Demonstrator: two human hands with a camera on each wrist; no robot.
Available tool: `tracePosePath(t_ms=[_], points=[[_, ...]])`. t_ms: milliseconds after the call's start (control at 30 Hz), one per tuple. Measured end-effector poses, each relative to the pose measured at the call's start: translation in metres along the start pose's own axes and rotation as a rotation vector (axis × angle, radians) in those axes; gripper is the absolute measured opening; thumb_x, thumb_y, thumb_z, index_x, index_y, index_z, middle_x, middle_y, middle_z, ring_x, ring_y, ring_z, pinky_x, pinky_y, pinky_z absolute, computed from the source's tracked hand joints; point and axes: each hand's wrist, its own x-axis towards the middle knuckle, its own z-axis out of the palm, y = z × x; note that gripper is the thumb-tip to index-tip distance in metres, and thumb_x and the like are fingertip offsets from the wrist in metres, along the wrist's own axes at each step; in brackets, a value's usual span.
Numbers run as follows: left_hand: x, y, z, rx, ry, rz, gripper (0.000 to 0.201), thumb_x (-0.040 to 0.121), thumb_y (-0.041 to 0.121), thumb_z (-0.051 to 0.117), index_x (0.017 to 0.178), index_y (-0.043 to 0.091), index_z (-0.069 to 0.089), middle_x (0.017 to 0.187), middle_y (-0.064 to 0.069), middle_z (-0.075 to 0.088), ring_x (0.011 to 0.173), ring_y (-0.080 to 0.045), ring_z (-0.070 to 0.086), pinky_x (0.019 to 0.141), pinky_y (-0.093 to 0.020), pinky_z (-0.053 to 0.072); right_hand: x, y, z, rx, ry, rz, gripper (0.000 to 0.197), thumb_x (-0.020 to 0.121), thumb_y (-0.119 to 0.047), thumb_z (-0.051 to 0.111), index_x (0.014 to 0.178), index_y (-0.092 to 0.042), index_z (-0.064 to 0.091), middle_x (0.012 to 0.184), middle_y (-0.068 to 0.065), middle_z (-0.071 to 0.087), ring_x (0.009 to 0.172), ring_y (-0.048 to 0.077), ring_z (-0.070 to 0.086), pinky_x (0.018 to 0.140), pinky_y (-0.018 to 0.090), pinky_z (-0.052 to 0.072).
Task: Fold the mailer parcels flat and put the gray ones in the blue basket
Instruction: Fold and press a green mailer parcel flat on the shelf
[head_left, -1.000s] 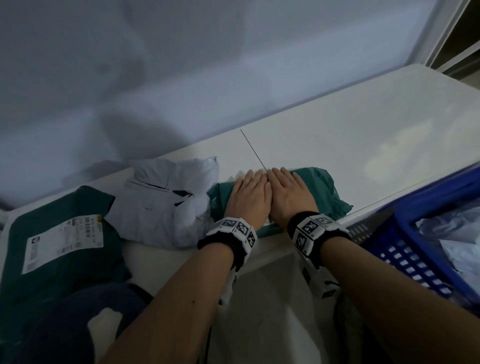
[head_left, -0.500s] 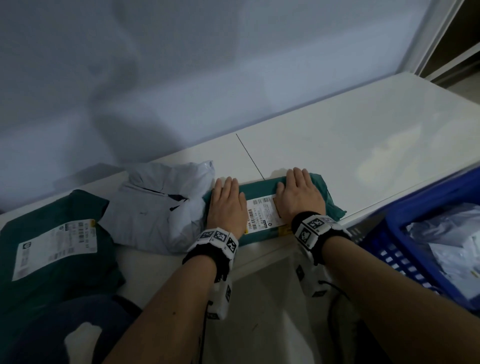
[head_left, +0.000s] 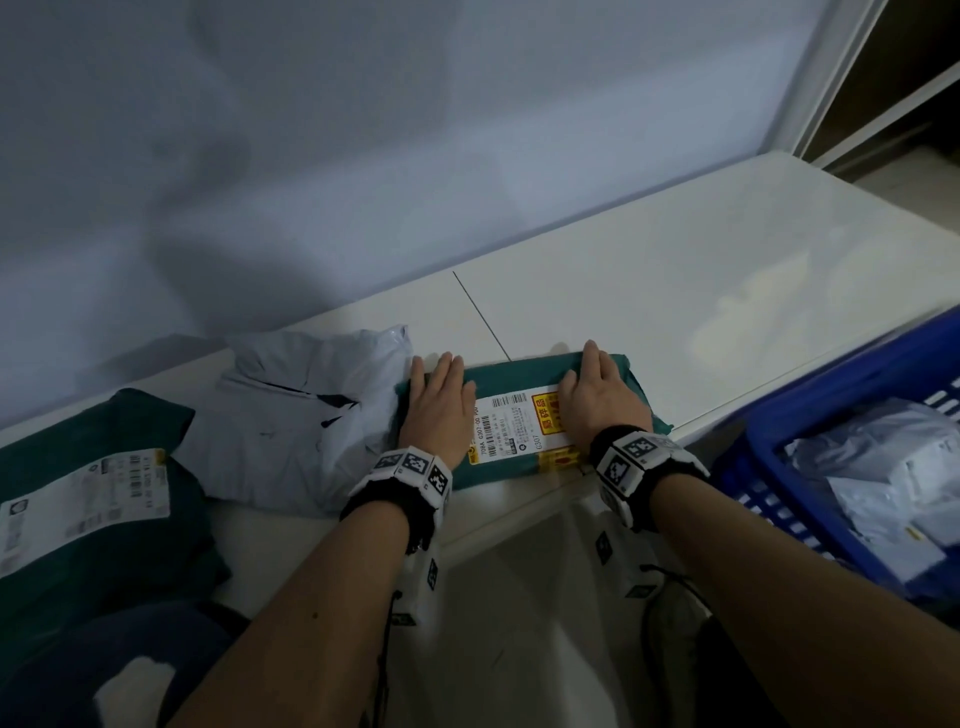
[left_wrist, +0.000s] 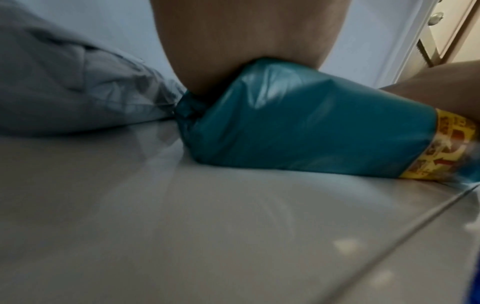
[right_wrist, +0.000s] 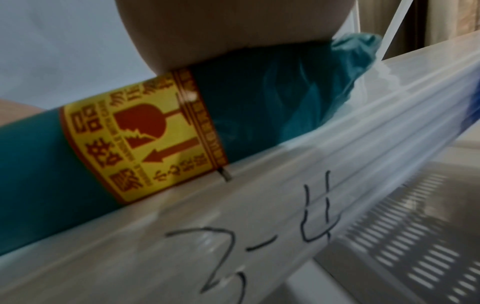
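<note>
A folded green mailer (head_left: 519, 379) with a white shipping label and a yellow sticker lies at the white table's front edge. My left hand (head_left: 439, 410) presses flat on its left end and my right hand (head_left: 602, 400) presses flat on its right end, fingers straight. The left wrist view shows the palm on the green mailer (left_wrist: 298, 127); the right wrist view shows the yellow sticker on the green mailer (right_wrist: 145, 148) under the palm. A crumpled gray mailer (head_left: 291, 415) lies just left of it. The blue basket (head_left: 810, 431) stands at the right and holds gray mailers (head_left: 883, 478).
Another green mailer (head_left: 88, 493) with a white label lies at the far left. The white table (head_left: 675, 291) runs along a pale wall, with a seam line behind the hands. A perforated gray panel (right_wrist: 405, 246) sits below the table edge.
My hands, side by side a second ago, have slid apart to the green mailer's two ends, uncovering its label. The mailer now lies flatter.
</note>
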Motion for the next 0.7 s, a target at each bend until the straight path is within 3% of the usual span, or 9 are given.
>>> tracePosePath(t_ms=[100,167,233,300,400,500,700], points=[[0.005,0.002,0.000,0.103,0.008,0.030,0.051,0.108,0.029,0.015,0.156,0.009,0.016,0.165,-0.005,0.012,0.152,-0.023,-0.004,0.124,-0.038,-0.007,-0.006,0.000,0.000,0.018,0.027,0.044,0.058,0.102,-0.035,0.026,0.153,-0.011,0.013,0.157,0.006,0.024,0.137,0.026,0.037,0.104,0.047,0.040],[0.007,0.007,0.000,0.194,0.045,0.019,0.050,0.108,0.027,0.019,0.155,0.012,0.017,0.165,-0.005,0.013,0.153,-0.023,0.000,0.124,-0.043,0.000,-0.008,-0.003,0.000,-0.085,0.051,0.036,0.059,0.102,-0.035,0.027,0.153,-0.007,0.014,0.159,0.012,0.020,0.144,0.028,0.025,0.115,0.044,0.028],[0.007,0.023,0.000,0.205,0.083,0.046,0.050,0.107,0.022,0.026,0.155,0.015,0.016,0.165,-0.002,0.008,0.153,-0.023,-0.002,0.124,-0.046,0.002,-0.009,-0.010,-0.001,-0.217,0.062,-0.044,0.061,0.102,-0.036,0.023,0.154,-0.006,0.011,0.162,0.013,0.008,0.150,0.027,0.007,0.122,0.042,0.009],[0.005,0.041,0.003,0.146,0.094,0.113,0.052,0.106,0.018,0.029,0.156,0.015,0.015,0.166,-0.002,0.007,0.153,-0.021,-0.002,0.124,-0.043,0.001,-0.008,-0.017,0.000,-0.294,0.046,-0.233,0.060,0.103,-0.035,0.021,0.155,-0.006,0.010,0.163,0.012,0.003,0.151,0.025,-0.001,0.122,0.039,0.001],[0.000,0.048,0.014,0.078,0.071,0.151,0.055,0.105,0.019,0.030,0.157,0.013,0.012,0.166,-0.003,0.008,0.153,-0.019,0.000,0.124,-0.034,-0.001,-0.007,-0.019,0.006,-0.370,-0.061,-0.447,0.059,0.103,-0.033,0.016,0.155,-0.008,0.008,0.163,0.009,0.004,0.151,0.022,0.000,0.122,0.035,-0.002],[-0.005,0.039,0.020,0.181,0.075,0.175,0.055,0.105,0.023,0.025,0.157,0.014,0.009,0.166,-0.002,0.007,0.153,-0.018,0.000,0.125,-0.035,-0.001,-0.008,-0.012,0.012,-0.430,-0.085,-0.455,0.071,0.092,-0.041,-0.005,0.155,-0.011,0.008,0.164,0.006,0.005,0.151,0.019,0.001,0.122,0.035,-0.002],[-0.006,0.021,0.015,0.319,0.053,0.101,0.058,0.105,0.041,0.008,0.158,0.016,0.005,0.166,-0.001,0.003,0.153,-0.017,-0.001,0.124,-0.040,0.000,-0.011,-0.012,0.012,-0.393,-0.060,-0.350,0.063,0.100,-0.040,0.011,0.155,-0.012,0.004,0.164,0.004,0.001,0.151,0.017,-0.003,0.122,0.036,-0.004]])
